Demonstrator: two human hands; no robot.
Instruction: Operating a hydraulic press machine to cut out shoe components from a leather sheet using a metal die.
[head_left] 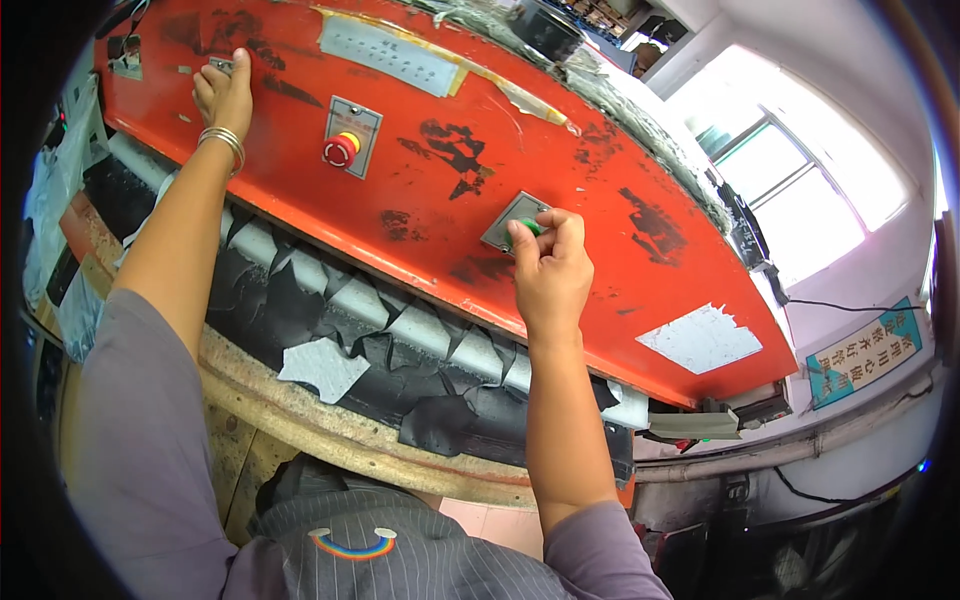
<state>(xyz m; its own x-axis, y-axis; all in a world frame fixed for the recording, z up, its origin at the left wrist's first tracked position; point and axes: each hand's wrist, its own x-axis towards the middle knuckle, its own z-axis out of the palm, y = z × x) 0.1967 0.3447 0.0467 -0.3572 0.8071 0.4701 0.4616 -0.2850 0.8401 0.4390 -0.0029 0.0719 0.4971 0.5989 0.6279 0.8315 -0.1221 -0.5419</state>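
Both my arms reach up to the sloping red machine panel (440,215). My left hand (226,98) is closed, fingers curled and thumb raised, at a small metal plate (221,65) near the panel's upper left; whatever control sits there is hidden by the fingers. My right hand (555,272) is closed at a round green button (524,236), its fingertips against it. That button is set in a grey metal plate (497,230). Between the hands, a red emergency stop button (340,151) with a yellow collar stands out on its own plate.
Below the panel, torn black sheet scraps (440,425) and a pale scrap (324,369) lie along white blocks (417,332) and a worn wooden edge (330,425). A torn white label (700,340) sticks to the panel's right. Clear plastic bags (62,220) hang at left.
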